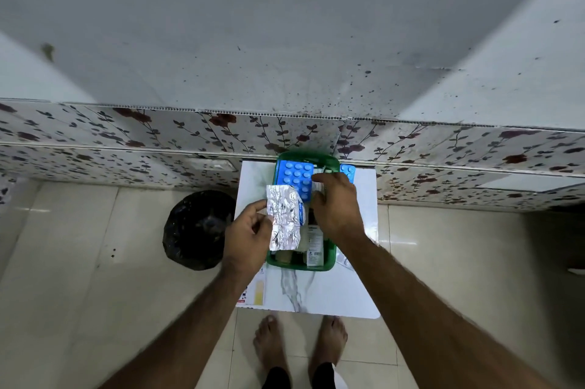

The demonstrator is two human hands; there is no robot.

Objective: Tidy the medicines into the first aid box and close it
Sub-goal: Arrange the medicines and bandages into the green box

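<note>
A green first aid box (329,257) stands open on a small white marble-patterned table (326,290). My left hand (248,230) grips a crinkled silver foil strip (283,217) over the box's left side. My right hand (335,205) reaches into the box, fingers curled on a white packet at the blue blister strip's (296,175) edge; whether it grips it I cannot tell. A second blue blister strip (347,171) lies just right of the box. White medicine packets (313,249) lie inside near the front.
A bandage packet (256,289) lies on the table's front left corner. A black-lined bin (198,230) stands on the floor to the left. A floral-tiled wall (126,141) runs right behind the table. My bare feet (300,344) stand before it.
</note>
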